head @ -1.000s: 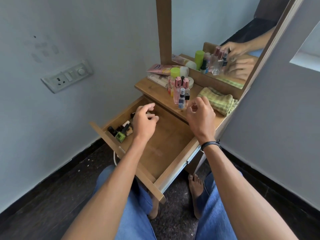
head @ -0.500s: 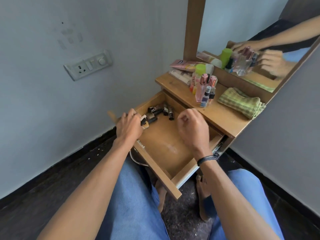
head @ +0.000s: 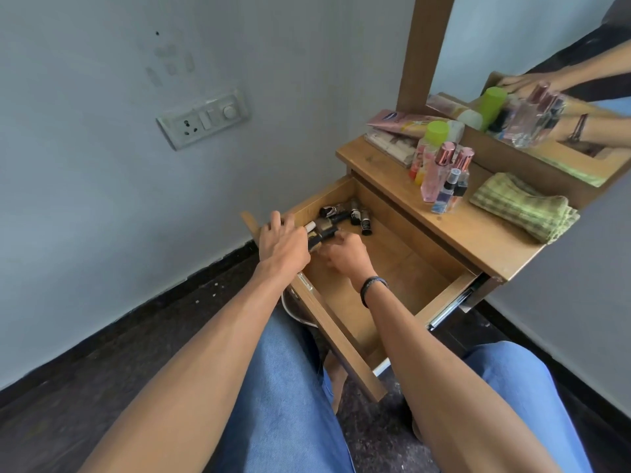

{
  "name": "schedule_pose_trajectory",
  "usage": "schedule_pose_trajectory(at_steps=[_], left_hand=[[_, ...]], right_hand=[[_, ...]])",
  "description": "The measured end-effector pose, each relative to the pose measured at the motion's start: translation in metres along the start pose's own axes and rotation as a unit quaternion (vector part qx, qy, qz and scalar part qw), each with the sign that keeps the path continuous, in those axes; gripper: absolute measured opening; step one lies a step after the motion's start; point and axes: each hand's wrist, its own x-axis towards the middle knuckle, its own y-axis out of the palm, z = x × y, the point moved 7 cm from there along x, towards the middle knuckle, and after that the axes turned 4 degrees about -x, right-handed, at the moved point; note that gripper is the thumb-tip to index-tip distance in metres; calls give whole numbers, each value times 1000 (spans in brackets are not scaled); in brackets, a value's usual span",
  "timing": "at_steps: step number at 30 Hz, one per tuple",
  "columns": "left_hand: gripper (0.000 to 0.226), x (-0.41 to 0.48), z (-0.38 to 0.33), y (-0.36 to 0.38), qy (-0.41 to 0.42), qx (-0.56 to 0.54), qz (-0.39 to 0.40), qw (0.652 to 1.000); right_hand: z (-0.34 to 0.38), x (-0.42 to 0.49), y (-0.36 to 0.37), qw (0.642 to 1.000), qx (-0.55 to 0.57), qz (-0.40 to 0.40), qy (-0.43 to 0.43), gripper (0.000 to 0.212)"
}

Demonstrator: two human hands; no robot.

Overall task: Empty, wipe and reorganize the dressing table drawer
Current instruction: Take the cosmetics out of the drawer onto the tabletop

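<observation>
The wooden drawer [head: 403, 264] of the dressing table stands pulled out over my lap. Several small dark cosmetic bottles and tubes [head: 355, 215] lie in its far left corner. My left hand [head: 283, 238] reaches over the drawer's left front corner and closes on a bunch of small dark cosmetics [head: 322, 232]. My right hand [head: 346, 256] is inside the drawer right beside it, fingers curled at the same bunch; what it holds is hidden. The rest of the drawer floor is bare wood.
On the table top [head: 478, 227] stand perfume and spray bottles [head: 440, 172], tubes and boxes [head: 392, 131] and a folded green cloth [head: 526, 206]. A mirror [head: 532, 46] rises behind. A wall socket [head: 205, 119] is on the left wall. My knees sit under the drawer.
My view has swung left and down. My left hand went to the drawer's left corner and took hold of small cosmetics; my right hand dropped from the table edge into the drawer beside it.
</observation>
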Motion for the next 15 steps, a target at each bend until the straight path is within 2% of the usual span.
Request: schedule_pose_trajectory(at_steps=[1,2,6,15], left_hand=[[25,0,0,1,1,-3,-5,1000],[25,1,1,2,2,-6,-10,1000],[26,1,0,3,9,-12,-7,1000],[26,3,2,2,12,-32,-24,999]], right_hand=[[0,4,2,1000,12,-13,3,26],[0,7,2,999,25,-32,15,18],[-6,12,4,986,129,-69,82,18],[-2,17,14,972,210,-69,86,6]])
